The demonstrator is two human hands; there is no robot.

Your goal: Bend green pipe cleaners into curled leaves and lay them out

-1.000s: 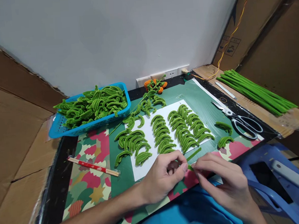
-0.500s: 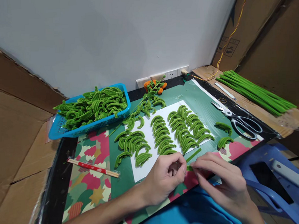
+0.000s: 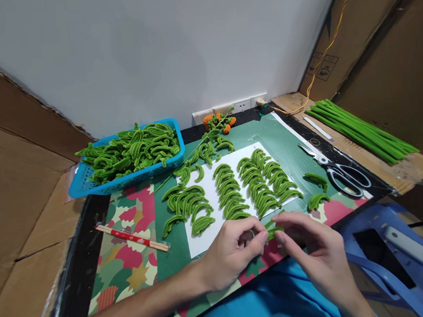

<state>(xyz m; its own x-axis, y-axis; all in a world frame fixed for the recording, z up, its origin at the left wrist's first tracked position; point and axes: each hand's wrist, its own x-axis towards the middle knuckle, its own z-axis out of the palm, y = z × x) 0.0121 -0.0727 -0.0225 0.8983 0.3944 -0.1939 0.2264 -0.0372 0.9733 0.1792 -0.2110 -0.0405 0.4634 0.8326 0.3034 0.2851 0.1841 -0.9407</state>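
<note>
Just in front of my body, a short green pipe cleaner [image 3: 273,232] is bent between my two hands. My left hand [image 3: 235,247] is closed, with thumb and forefinger pinching its left end. At its right end are the thumb and fingers of my right hand [image 3: 317,250], curled around the fuzzy strands; their exact grip is partly hidden. Beyond the hands, rows of curved green pipe-cleaner leaves [image 3: 231,192] lie on a white sheet [image 3: 212,175]. Two more leaf pieces [image 3: 318,200] rest right of the sheet.
A blue basket [image 3: 150,170] heaped with green leaves stands back left. An orange-and-green pipe-cleaner sprig [image 3: 215,129] lies near the wall. Scissors [image 3: 337,171] and long green pipe cleaners [image 3: 361,131] are to the right. Wrapped chopsticks [image 3: 132,237] lie left; a blue stool [image 3: 418,274] stands lower right.
My right hand's thumb and forefinger have spread apart and turned around the pipe cleaner, showing more of its bent strands. My left hand has barely moved.
</note>
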